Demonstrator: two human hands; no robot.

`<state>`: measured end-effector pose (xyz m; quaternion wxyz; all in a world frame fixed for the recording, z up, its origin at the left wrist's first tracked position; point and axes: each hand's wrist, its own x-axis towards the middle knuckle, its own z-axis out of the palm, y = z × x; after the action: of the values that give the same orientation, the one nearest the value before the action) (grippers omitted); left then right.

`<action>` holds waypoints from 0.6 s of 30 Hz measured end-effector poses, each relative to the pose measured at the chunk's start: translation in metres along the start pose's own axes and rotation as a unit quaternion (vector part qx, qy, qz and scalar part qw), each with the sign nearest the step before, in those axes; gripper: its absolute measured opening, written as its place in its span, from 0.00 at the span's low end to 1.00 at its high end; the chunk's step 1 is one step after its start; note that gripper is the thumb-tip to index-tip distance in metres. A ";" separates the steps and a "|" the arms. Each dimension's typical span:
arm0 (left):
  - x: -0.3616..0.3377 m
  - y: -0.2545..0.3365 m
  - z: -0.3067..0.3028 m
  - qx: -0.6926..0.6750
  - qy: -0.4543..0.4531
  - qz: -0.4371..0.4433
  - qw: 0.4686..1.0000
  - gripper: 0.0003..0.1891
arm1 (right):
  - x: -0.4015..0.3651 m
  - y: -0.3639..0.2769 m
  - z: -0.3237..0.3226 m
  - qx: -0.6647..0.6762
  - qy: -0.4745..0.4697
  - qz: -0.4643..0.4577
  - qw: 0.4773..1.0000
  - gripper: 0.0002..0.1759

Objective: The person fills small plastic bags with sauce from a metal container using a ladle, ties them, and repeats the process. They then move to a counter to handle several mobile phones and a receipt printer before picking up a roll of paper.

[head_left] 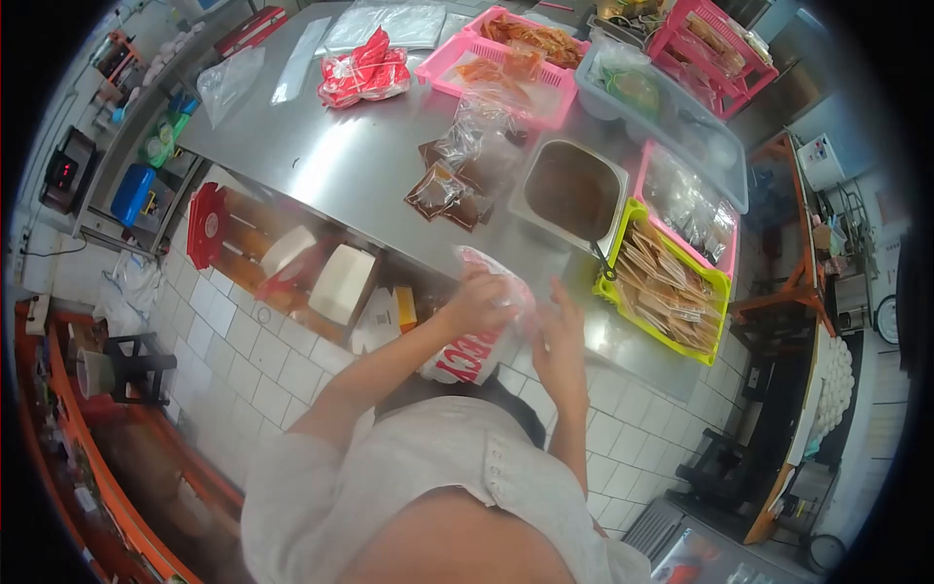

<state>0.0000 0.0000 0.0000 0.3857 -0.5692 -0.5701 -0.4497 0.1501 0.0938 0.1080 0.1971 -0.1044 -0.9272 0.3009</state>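
My left hand [480, 304] is closed on the upper part of a thin plastic bag [484, 260], whitish with pink-red print. Below that hand hangs a white surface with large red letters [467, 357], seemingly the same bag. My right hand [560, 348] is just to the right of the bag, fingers apart and pointing up; blur hides whether they touch the plastic. On the steel table [321, 165] beyond my hands lie flat clear packets with dark brown contents [449, 195]. A deep steel pan [574, 190] with brown contents stands right of them.
A yellow-green basket [721, 310] of flat packets sits at the table's right edge, by pink baskets [561, 100] and a clear bin [732, 173]. Red-and-white bags [365, 76] and clear plastic sheets [384, 24] lie farther back. White boxes [342, 282] fill the shelf below.
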 end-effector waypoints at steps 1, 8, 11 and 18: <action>0.005 0.003 -0.002 -0.007 -0.009 0.005 1.000 0.12 | 0.000 -0.002 -0.005 0.037 -0.007 0.002 0.999 0.21; 0.010 0.012 -0.005 -0.006 -0.015 0.020 1.000 0.09 | 0.006 -0.003 -0.006 0.149 -0.023 0.027 0.988 0.19; 0.004 0.016 -0.004 0.004 -0.020 0.016 1.000 0.10 | 0.007 -0.002 -0.007 0.188 -0.027 0.049 0.980 0.18; 0.010 0.019 -0.015 0.001 -0.079 0.007 0.997 0.09 | 0.000 0.011 0.000 0.220 -0.050 0.102 0.969 0.16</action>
<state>0.0169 -0.0124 0.0153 0.3428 -0.6069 -0.5952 -0.3999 0.1512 0.1028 0.1017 0.1367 -0.1367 -0.8313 0.5212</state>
